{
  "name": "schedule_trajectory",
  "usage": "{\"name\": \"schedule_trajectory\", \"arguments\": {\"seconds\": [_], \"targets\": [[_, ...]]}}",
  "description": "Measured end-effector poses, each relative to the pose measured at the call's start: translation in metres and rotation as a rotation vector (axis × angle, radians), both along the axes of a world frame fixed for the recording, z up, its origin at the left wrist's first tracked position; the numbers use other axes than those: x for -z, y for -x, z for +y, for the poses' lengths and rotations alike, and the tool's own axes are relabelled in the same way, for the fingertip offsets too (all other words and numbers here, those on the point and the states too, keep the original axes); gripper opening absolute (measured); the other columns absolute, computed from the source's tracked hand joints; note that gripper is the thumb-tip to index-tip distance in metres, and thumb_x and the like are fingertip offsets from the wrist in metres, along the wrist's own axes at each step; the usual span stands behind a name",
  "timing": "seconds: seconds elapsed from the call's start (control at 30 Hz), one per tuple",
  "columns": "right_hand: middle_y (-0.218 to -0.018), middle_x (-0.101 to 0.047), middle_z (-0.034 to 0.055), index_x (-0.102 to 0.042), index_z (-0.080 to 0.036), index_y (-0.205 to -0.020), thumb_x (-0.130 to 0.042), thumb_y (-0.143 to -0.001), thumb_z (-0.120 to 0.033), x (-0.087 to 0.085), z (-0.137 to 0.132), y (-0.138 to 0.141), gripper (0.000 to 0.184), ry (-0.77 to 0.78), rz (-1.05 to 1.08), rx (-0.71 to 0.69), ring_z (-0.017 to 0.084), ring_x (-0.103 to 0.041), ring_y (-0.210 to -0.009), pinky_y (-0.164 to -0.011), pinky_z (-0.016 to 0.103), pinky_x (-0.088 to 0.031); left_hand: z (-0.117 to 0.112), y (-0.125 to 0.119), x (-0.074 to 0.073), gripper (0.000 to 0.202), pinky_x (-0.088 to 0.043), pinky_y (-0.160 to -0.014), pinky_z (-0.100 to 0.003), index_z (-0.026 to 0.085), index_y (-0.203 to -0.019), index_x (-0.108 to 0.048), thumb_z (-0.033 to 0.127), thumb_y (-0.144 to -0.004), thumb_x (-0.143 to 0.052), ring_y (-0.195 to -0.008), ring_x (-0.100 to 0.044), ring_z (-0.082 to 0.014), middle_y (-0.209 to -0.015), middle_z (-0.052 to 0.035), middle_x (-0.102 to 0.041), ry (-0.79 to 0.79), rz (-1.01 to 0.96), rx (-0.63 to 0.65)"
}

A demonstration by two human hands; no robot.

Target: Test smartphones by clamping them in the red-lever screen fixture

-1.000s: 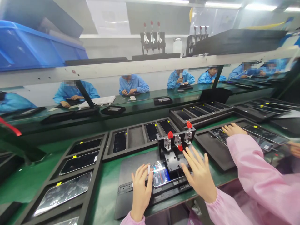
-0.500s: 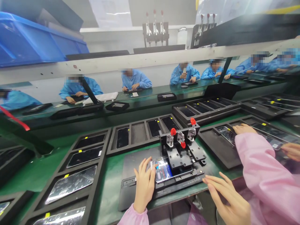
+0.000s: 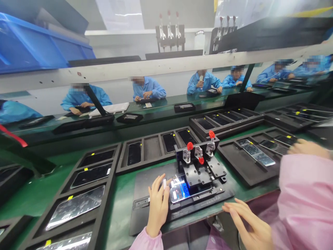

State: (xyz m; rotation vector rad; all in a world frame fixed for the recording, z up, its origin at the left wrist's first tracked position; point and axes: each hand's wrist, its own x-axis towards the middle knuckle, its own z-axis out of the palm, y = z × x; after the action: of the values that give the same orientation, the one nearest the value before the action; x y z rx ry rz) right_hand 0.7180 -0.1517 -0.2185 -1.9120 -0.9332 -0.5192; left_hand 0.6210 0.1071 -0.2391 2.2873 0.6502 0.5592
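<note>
Head view: my right hand (image 3: pixel 249 224) has come off the jig (image 3: pixel 197 175) to the counter (image 3: pixel 121 211) edge, spread and empty. My left hand (image 3: pixel 156 205) lies flat, fingertips on the phone (image 3: pixel 182 190) — seated in the jig, unclamped by me.

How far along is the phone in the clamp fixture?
Done: the phone lies seated in the fixture. In hand: the left hand rests on its left end; the right hand hovers open, off the fixture. Left, probably: more phones wait in the tray at left; whether the toggle clamps are locked, I cannot tell.
</note>
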Motion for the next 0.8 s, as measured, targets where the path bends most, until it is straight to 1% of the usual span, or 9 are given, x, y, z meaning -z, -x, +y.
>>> {"name": "schedule_trajectory", "arguments": {"seconds": [0.23,0.4,0.57,0.8], "targets": [[-0.082,-0.069,-0.0017,-0.065,-0.020,-0.086,-0.055,-0.081,-0.017,0.0018,0.0018,-0.0001,0.011,0.011,0.016,-0.010,0.013,-0.065,-0.083,-0.094,0.025,-0.046,0.0026,-0.0011,0.0024,0.036,-0.015,-0.108,-0.051,0.031,-0.118,-0.055,0.032,-0.093,-0.029,-0.128,-0.033,-0.0201,-0.134,-0.0029,-0.043,-0.011,-0.039,-0.005],[-0.080,-0.069,-0.0012,-0.066,-0.020,-0.084,-0.055,-0.082,-0.020,0.0024,0.0012,-0.0004,0.011,0.024,0.019,0.009,0.015,-0.066,-0.082,-0.090,0.026,-0.050,0.0013,-0.0014,0.0004,0.036,-0.016,-0.108,-0.049,0.030,-0.116,-0.057,0.031,-0.092,-0.030,-0.127,-0.035,-0.0205,-0.133,-0.0032,-0.045,-0.009,-0.057,-0.009],[-0.079,-0.070,-0.0009,-0.066,-0.020,-0.082,-0.055,-0.083,-0.022,-0.0006,0.0016,-0.0016,0.012,0.046,0.005,0.016,0.016,-0.067,-0.081,-0.086,0.026,-0.052,0.0004,-0.0012,-0.0013,0.036,-0.018,-0.107,-0.048,0.028,-0.116,-0.057,0.030,-0.092,-0.030,-0.126,-0.035,-0.0208,-0.133,-0.0039,-0.046,-0.008,-0.064,-0.011],[-0.079,-0.070,-0.0019,-0.066,-0.021,-0.083,-0.055,-0.083,-0.023,-0.0015,0.0009,-0.0015,0.011,0.065,-0.010,0.015,0.015,-0.067,-0.080,-0.086,0.024,-0.051,0.0012,-0.0025,-0.0010,0.035,-0.021,-0.106,-0.047,0.028,-0.116,-0.057,0.029,-0.092,-0.030,-0.126,-0.035,-0.0205,-0.132,-0.0036,-0.046,-0.020,-0.068,-0.012]]}}
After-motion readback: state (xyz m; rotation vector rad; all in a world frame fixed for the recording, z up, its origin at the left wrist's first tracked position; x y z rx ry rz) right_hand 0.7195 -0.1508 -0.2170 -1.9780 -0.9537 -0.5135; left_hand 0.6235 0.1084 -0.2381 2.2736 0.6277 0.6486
